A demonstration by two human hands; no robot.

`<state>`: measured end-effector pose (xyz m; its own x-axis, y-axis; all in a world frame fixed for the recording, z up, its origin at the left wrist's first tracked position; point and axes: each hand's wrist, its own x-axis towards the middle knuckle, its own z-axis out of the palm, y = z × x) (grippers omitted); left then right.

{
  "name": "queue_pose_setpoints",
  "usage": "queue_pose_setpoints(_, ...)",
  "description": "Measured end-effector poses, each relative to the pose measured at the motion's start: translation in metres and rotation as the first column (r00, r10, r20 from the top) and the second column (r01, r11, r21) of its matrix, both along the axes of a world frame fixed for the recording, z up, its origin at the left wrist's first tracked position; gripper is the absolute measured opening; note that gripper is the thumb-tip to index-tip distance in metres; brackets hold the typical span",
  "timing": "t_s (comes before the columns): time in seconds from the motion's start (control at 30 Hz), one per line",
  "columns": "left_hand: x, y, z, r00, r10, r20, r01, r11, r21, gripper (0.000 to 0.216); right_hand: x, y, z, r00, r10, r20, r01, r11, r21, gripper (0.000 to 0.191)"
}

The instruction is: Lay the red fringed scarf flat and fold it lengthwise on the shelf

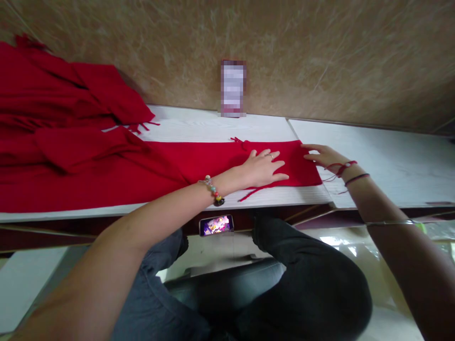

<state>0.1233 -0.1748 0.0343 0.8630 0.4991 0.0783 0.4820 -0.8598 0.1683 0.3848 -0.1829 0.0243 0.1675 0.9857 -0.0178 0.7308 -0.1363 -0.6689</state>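
From the view's middle, a marbled brown wall (277, 52) and a pixelated oblong object (232, 88) lie toward twelve o'clock, a lit phone (216, 226) and dark seat (227, 283) toward six, a white tabletop (398, 156) toward three.

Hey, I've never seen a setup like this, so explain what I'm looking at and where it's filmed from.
There's no machine here: these are a person's own bare hands, seen by a camera worn on their head, looking forward and down. Red cloth lies along a white surface, heaped toward the left. The left hand rests spread on it; the right hand has its fingertips at the cloth's right end, though whether they grip is unclear. A lit phone shows below the near edge.
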Motion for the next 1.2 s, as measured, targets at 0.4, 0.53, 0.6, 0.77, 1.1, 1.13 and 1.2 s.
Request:
queue_pose_setpoints(0.4, -0.029, 0.038, -0.016, 0.932, 0.363, 0.007, -0.362, 0.93, -0.067, 0.063, -0.017, 0.007, 0.022, 0.957, 0.079, 0.277, -0.205, 0.864, 0.459, 0.054)
queue_pose_setpoints(0.53, -0.033, 0.068, -0.009, 0.916, 0.4, -0.002, -0.398, 0.911, -0.102, 0.055, -0.009, 0.017, -0.005, 0.879, 0.041, 0.475, -0.178, 0.952, 0.248, 0.058)
queue_pose_setpoints(0.6, -0.036, 0.082, -0.003, 0.927, 0.374, 0.043, -0.367, 0.923, -0.117, 0.046, -0.01, 0.021, -0.015, 0.825, 0.078, 0.559, -0.201, 0.966, 0.161, 0.059)
queue_pose_setpoints(0.77, -0.043, 0.103, 0.011, 0.931, 0.364, 0.006, -0.354, 0.909, -0.219, 0.034, -0.011, 0.021, -0.01, 0.791, 0.056, 0.609, -0.242, 0.943, 0.227, 0.061)
queue_pose_setpoints(1.1, -0.039, 0.084, 0.005, 0.887, 0.462, 0.0, -0.462, 0.887, 0.003, 0.048, -0.024, 0.028, -0.012, 0.703, 0.114, 0.702, -0.194, 0.98, 0.036, 0.055)
queue_pose_setpoints(1.13, -0.037, 0.085, 0.003, 0.918, 0.396, -0.009, -0.396, 0.918, -0.029, 0.049, -0.024, 0.028, -0.011, 0.706, 0.105, 0.7, -0.201, 0.978, 0.055, 0.056)
queue_pose_setpoints(1.2, -0.033, 0.09, 0.002, 0.953, 0.301, -0.024, -0.302, 0.949, -0.092, 0.048, -0.026, 0.025, -0.006, 0.711, 0.086, 0.698, -0.211, 0.973, 0.095, 0.057)
